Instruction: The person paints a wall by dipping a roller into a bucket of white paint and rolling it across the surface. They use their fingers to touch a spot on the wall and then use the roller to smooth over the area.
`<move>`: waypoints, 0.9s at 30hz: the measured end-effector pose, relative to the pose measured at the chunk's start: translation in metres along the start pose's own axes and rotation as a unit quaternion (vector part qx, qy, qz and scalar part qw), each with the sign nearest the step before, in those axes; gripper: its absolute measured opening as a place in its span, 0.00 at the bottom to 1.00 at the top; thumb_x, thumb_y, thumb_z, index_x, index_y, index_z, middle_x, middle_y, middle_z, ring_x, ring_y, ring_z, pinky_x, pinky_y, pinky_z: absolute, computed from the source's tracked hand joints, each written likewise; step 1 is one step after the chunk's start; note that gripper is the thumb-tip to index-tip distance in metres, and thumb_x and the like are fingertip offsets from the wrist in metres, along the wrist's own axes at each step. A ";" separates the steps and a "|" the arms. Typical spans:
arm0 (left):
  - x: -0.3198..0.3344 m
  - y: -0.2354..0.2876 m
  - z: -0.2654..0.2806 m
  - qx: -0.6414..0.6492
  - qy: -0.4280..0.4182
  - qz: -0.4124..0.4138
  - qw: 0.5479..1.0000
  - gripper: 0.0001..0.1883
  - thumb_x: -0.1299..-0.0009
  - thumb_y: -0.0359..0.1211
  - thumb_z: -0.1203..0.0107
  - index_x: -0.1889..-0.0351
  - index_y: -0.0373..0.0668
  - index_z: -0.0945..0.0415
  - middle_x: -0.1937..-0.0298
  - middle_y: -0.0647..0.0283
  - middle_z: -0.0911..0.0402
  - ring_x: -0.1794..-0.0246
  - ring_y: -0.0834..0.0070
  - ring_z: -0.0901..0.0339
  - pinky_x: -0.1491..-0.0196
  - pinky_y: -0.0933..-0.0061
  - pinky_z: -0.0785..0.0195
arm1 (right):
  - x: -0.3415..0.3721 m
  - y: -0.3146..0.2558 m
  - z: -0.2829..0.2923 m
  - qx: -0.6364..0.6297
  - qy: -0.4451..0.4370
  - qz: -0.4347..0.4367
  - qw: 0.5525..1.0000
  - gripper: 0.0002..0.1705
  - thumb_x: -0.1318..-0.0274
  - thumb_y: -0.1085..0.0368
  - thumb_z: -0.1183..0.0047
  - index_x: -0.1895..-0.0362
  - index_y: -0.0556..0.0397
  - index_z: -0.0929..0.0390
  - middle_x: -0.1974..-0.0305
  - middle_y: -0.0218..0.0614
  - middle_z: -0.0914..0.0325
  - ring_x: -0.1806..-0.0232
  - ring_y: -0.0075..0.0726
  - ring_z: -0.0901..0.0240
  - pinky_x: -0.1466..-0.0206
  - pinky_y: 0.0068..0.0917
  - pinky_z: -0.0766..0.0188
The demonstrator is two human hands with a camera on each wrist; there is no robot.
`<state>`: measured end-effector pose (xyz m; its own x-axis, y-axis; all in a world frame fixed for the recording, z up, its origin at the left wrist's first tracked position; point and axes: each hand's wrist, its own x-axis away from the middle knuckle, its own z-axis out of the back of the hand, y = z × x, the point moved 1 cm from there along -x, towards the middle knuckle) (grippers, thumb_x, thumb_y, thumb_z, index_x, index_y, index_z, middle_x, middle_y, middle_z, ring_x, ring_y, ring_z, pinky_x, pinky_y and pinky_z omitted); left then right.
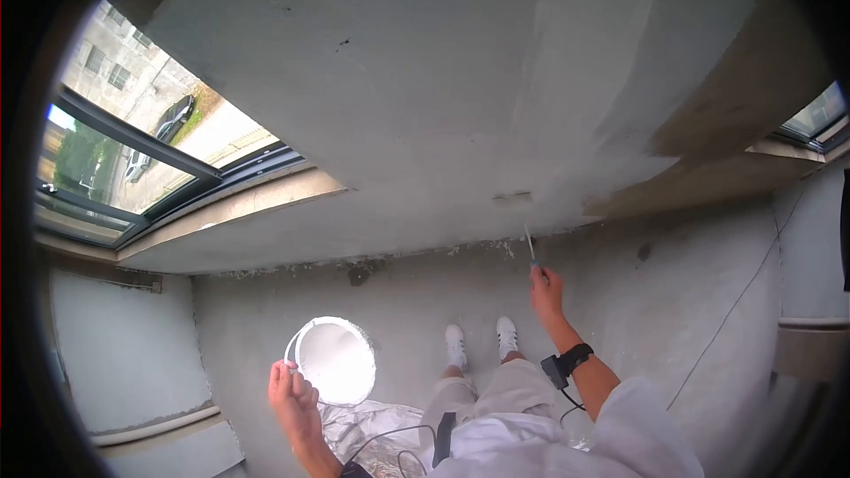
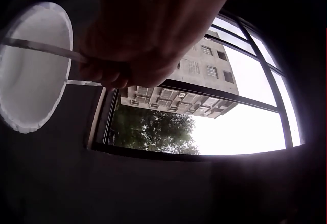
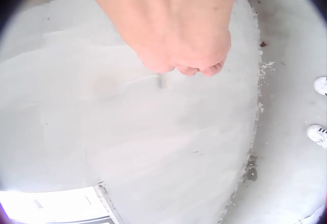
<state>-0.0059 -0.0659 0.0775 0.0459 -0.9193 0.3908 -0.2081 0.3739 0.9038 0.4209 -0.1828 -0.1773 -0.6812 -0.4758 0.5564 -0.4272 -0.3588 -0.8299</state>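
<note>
The left hand [image 1: 295, 403] grips the pale handle [image 1: 291, 344] of a white bucket [image 1: 372, 373], its fingers curled round the strip; the bucket hangs or stands just beside the hand, and whether its base meets the floor [image 1: 620, 310] cannot be told. The right hand [image 1: 546, 292] holds a thin scraper [image 1: 531, 246], fingers clamped round its grip, with the blade pointing toward the lower part of the grey wall [image 1: 416, 106]. Whether the blade touches the wall is not clear. Near its tip the wall bears a small darker mark [image 1: 512, 196], and a broad brown patch [image 1: 735, 115] lies to the right. White sneakers [image 1: 456, 346] stand on the floor between the two hands, and a crumpled silvery sheet [image 1: 363, 425] lies near the bucket. A dark-framed window [image 1: 133, 159] shows at the left.
</note>
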 end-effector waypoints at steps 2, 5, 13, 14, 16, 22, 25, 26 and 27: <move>0.005 0.012 0.001 0.012 -0.016 -0.004 1.000 0.08 0.20 0.36 0.56 0.61 0.44 0.33 0.84 0.80 0.50 0.87 0.92 0.57 0.84 0.82 0.66 | 0.025 -0.021 0.006 -0.015 0.000 0.000 1.000 0.18 0.35 0.49 0.44 0.66 0.50 0.28 0.86 0.22 0.40 0.89 0.18 0.45 0.89 0.24 0.52; 0.009 0.033 0.004 0.029 -0.054 -0.024 0.998 0.08 0.20 0.36 0.55 0.61 0.44 0.33 0.84 0.81 0.50 0.88 0.92 0.58 0.85 0.82 0.67 | 0.059 -0.052 0.017 -0.039 0.001 -0.007 0.999 0.18 0.36 0.49 0.44 0.67 0.49 0.28 0.86 0.21 0.41 0.89 0.17 0.48 0.89 0.23 0.55; -0.002 0.077 0.025 0.069 -0.110 -0.077 0.989 0.09 0.20 0.35 0.57 0.62 0.44 0.33 0.85 0.80 0.51 0.88 0.92 0.60 0.84 0.81 0.69 | 0.125 -0.112 0.005 -0.093 -0.018 0.024 0.995 0.17 0.35 0.49 0.43 0.66 0.48 0.28 0.85 0.20 0.45 0.90 0.15 0.55 0.88 0.21 0.60; -0.005 0.082 0.030 0.076 -0.112 -0.082 0.987 0.09 0.20 0.36 0.57 0.62 0.44 0.33 0.85 0.80 0.51 0.88 0.91 0.60 0.84 0.81 0.69 | 0.132 -0.119 0.000 -0.103 -0.024 0.041 0.994 0.17 0.35 0.49 0.43 0.66 0.48 0.28 0.86 0.20 0.45 0.90 0.15 0.55 0.88 0.21 0.60; -0.009 0.087 0.040 0.086 -0.112 -0.088 0.986 0.09 0.20 0.36 0.57 0.62 0.44 0.33 0.85 0.80 0.51 0.88 0.91 0.60 0.84 0.81 0.69 | 0.148 -0.133 -0.007 -0.121 -0.038 0.071 0.989 0.18 0.35 0.48 0.43 0.66 0.48 0.28 0.86 0.19 0.46 0.90 0.15 0.55 0.88 0.21 0.60; -0.013 0.093 0.056 0.091 -0.132 -0.078 0.984 0.09 0.20 0.36 0.56 0.63 0.44 0.34 0.85 0.80 0.51 0.88 0.91 0.60 0.85 0.80 0.70 | 0.182 -0.178 -0.017 -0.173 -0.066 0.078 0.980 0.18 0.34 0.48 0.44 0.66 0.48 0.28 0.87 0.17 0.50 0.91 0.14 0.59 0.89 0.22 0.63; -0.007 0.088 0.060 0.096 -0.142 -0.080 0.982 0.09 0.20 0.36 0.55 0.64 0.44 0.34 0.85 0.80 0.51 0.89 0.91 0.59 0.85 0.80 0.70 | 0.195 -0.197 -0.013 -0.175 -0.061 0.118 0.976 0.17 0.34 0.49 0.44 0.65 0.48 0.28 0.87 0.17 0.50 0.91 0.14 0.59 0.88 0.22 0.64; -0.009 0.088 0.061 0.100 -0.143 -0.078 0.981 0.10 0.20 0.36 0.55 0.64 0.44 0.34 0.85 0.79 0.51 0.89 0.91 0.59 0.85 0.80 0.70 | 0.198 -0.207 -0.014 -0.180 -0.067 0.119 0.974 0.18 0.34 0.48 0.44 0.65 0.48 0.28 0.87 0.18 0.50 0.91 0.14 0.59 0.88 0.22 0.63; -0.008 0.088 0.062 0.099 -0.149 -0.078 0.981 0.10 0.20 0.37 0.55 0.64 0.44 0.34 0.85 0.79 0.51 0.89 0.91 0.59 0.85 0.80 0.70 | 0.203 -0.221 -0.014 -0.185 -0.074 0.118 0.973 0.18 0.34 0.48 0.44 0.65 0.48 0.28 0.87 0.18 0.50 0.91 0.14 0.59 0.88 0.22 0.63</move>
<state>-0.0847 -0.0329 0.1431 -0.1887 -0.9695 0.1566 -0.4084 0.2225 0.8853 0.3684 -0.1887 0.1180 -0.7049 -0.6302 0.3254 -0.4721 0.0745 -0.8784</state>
